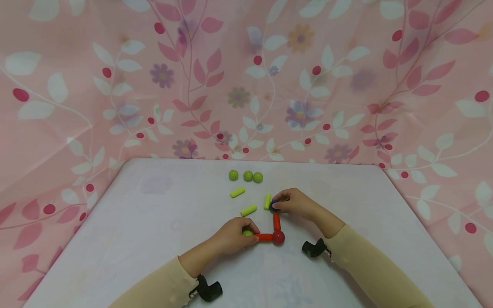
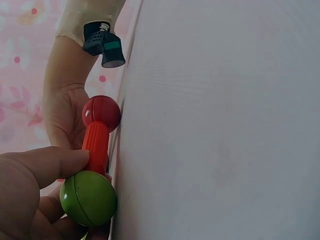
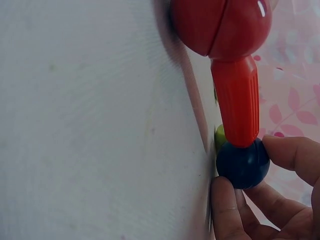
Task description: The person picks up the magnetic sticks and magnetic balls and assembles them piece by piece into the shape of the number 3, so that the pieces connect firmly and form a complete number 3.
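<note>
A red ball (image 1: 278, 237) joins two red rods into an L on the table. The sideways rod (image 1: 264, 237) ends at a green ball (image 2: 89, 199), with my left hand (image 1: 235, 235) around that end. Its thumb presses on the rod beside the ball, and its other fingers are partly hidden behind the ball. The other rod (image 3: 236, 102) points away from me and meets a dark blue ball (image 3: 243, 163). My right hand (image 1: 298, 203) pinches this blue ball between thumb and fingers. Close to its fingertips lies a yellow-green rod (image 1: 267, 202).
Two more yellow-green rods, a farther one (image 1: 237, 192) and a nearer one (image 1: 248, 210), lie left of the right hand. Three green balls (image 1: 248, 176) stand toward the back of the white table (image 1: 185, 192). Behind it hangs a pink floral cloth (image 1: 239, 85).
</note>
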A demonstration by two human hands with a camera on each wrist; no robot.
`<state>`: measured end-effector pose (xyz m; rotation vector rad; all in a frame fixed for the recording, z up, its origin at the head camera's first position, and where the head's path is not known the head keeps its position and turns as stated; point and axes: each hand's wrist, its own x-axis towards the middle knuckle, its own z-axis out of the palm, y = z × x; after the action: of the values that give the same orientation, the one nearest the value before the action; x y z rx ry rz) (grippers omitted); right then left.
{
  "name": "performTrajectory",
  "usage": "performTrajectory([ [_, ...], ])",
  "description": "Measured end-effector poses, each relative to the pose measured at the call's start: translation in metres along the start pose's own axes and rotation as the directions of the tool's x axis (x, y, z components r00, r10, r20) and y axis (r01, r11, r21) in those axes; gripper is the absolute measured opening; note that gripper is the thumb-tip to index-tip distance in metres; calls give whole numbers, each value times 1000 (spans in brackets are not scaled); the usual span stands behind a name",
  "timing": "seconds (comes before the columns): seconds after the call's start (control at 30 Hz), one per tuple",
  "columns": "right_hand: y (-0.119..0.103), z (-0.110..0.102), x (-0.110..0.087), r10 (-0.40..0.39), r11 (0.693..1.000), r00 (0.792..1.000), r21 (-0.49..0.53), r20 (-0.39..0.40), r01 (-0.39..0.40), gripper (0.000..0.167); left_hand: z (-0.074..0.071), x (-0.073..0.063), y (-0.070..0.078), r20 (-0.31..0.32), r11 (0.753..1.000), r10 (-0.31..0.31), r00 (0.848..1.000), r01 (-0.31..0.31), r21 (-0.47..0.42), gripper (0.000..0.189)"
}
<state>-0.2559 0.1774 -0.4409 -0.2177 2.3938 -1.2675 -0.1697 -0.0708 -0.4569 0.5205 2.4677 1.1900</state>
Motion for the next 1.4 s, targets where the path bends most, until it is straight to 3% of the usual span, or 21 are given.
performTrajectory([
  [0.73,0,2,-3,-18,1000,1000,-6,18,18,26,1,-1,2,-13,1000,-4,1000,4,9,6],
  [1.4,1,3,-3,-32,999,999,-22,18,32,26,-3,-2,7,18,1000,5,1000,-5,-4,8],
])
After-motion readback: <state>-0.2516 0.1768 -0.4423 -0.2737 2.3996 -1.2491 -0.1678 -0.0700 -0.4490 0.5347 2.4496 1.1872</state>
